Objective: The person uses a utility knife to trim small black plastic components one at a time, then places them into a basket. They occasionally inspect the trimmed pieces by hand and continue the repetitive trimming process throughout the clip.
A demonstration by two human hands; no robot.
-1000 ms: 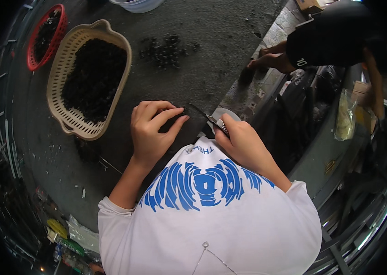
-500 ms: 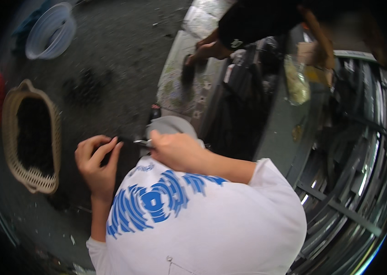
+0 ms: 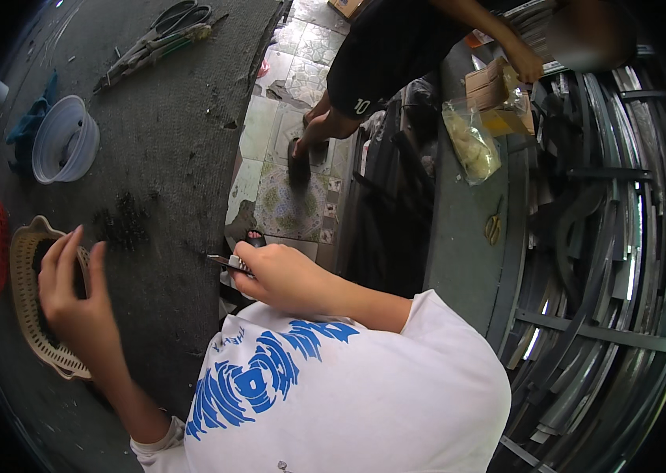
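Observation:
My left hand (image 3: 81, 303) is over the beige plastic basket (image 3: 24, 303), fingers spread, with nothing visible in them. The hand hides much of the dark contents. Near the table's right edge, my right hand (image 3: 290, 276) is closed around a small hand tool (image 3: 226, 263) with a narrow silver tip pointing left; its exact kind is unclear. A heap of small black pieces (image 3: 124, 221) lies on the dark table, beyond the basket and to its right.
A red basket (image 3: 3, 260), a translucent tub (image 3: 73, 162) and a teal cloth (image 3: 27, 134) lie at left; shears (image 3: 144, 59) are farther back. Another person (image 3: 380, 55) reaches toward a cardboard box (image 3: 487, 87). Yellow-handled scissors (image 3: 493, 227) lie beside racked strips (image 3: 609, 260).
My left hand has moved left from near the tool to above the beige basket, and its pinched fingers have spread. The right hand still grips the tool. The view has shifted.

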